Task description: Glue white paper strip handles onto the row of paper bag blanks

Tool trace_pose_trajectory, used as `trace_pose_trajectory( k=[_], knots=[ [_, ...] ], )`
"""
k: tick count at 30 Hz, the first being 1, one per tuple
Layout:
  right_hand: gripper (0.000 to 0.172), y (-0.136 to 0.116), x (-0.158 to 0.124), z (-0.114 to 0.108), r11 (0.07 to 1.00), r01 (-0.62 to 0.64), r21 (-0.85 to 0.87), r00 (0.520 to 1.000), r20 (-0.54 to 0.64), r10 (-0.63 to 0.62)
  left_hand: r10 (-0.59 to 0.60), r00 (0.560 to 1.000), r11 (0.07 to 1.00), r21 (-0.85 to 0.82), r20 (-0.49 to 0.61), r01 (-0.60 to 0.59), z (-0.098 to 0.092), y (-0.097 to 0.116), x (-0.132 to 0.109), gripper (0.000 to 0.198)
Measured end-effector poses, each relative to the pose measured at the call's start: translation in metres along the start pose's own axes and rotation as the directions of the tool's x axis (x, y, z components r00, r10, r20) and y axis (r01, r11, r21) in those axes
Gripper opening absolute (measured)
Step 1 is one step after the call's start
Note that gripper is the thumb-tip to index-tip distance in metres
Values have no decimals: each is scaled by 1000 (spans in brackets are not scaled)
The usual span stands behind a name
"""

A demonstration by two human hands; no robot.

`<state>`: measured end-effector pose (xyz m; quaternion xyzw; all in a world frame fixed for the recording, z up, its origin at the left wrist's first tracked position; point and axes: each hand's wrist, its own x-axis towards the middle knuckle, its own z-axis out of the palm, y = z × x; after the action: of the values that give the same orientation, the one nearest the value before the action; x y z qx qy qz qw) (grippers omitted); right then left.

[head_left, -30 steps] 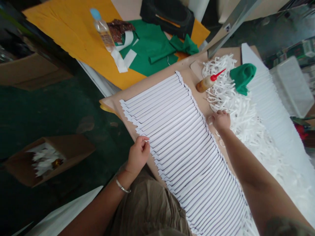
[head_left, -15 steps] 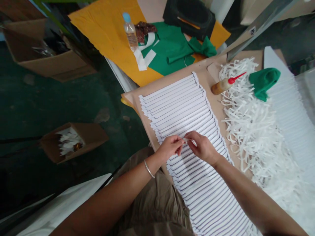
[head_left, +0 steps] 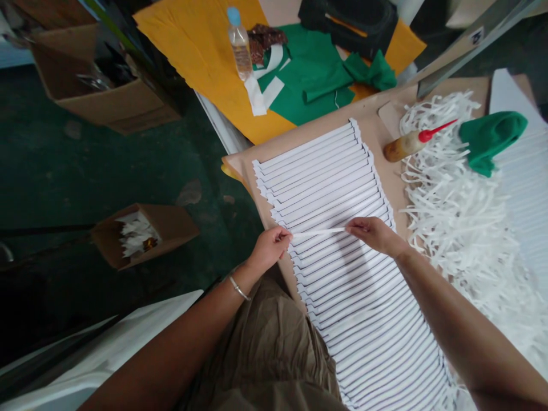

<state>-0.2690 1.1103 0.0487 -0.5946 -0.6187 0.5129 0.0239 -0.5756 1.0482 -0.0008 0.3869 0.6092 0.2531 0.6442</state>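
A narrow white strip (head_left: pixel 319 232) is stretched between my hands, above a long row of overlapping white pieces with dark edge lines (head_left: pixel 317 171). My left hand (head_left: pixel 272 246) pinches its left end, near the row's left edge. The other end is pinched by my right hand (head_left: pixel 371 233), over the right part of the row. To the right lies a big heap of loose white strips (head_left: pixel 454 240). A squeeze bottle with a red nozzle (head_left: pixel 405 145) and brown liquid lies at the heap's upper left edge. Green cloth (head_left: pixel 492 140) rests on the heap's far end.
Beyond the brown table (head_left: pixel 244 155) are yellow sheeting (head_left: pixel 184 45), green fabric (head_left: pixel 308 63), a clear bottle with a blue cap (head_left: pixel 240 51) and a black object (head_left: pixel 351 25). Cardboard boxes (head_left: pixel 171 231) stand on the floor at left. A metal post (head_left: pixel 462 51) rises at upper right.
My hands have moved apart, left hand to the left and right hand to the right, drawing the white strip out straight between them. The whole view has shifted slightly.
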Motion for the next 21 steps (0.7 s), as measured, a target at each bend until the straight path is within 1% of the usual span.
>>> trace_pose_trajectory(
  k=[3, 5, 7, 9, 11, 13, 15, 17, 19, 21],
  knots=[
    [40, 8, 12, -11, 998, 2, -70, 999, -48, -6, 21, 996, 998, 60, -88, -15, -5, -1, 7, 19],
    [40, 15, 20, -20, 993, -3, -121, 994, -109, -11, 38, 987, 994, 110, -158, -21, -7, -2, 12, 21],
    [40, 23, 29, -31, 987, -2, -162, 984, -174, -26, 47, 977, 991, 134, -206, -20, -7, -2, 17, 22],
    [41, 29, 37, -41, 982, -19, -186, 970, -242, -27, 50, 976, 991, 133, -212, -22, -6, -3, 22, 20],
    [40, 32, 45, -50, 979, -66, -192, 948, -318, 2, 49, 979, 991, 133, -200, -22, -4, -3, 26, 19],
    [38, 33, 52, -57, 980, -107, -167, 924, -382, 36, 48, 975, 987, 161, -219, -13, -1, -3, 30, 18],
    [35, 32, 59, -64, 983, -120, -141, 910, -411, 53, 59, 961, 974, 225, -270, 3, 2, -5, 33, 18],
    [34, 31, 65, -69, 978, -137, -154, 897, -438, 57, 81, 946, 954, 299, -315, 18, 4, -6, 37, 18],
    [34, 32, 71, -75, 967, -164, -194, 876, -479, 52, 96, 941, 937, 348, -326, 25, 6, -8, 39, 17],
    [32, 34, 76, -79, 963, -170, -209, 866, -499, 45, 107, 943, 930, 366, -314, 17, 8, -9, 41, 17]
  ],
)
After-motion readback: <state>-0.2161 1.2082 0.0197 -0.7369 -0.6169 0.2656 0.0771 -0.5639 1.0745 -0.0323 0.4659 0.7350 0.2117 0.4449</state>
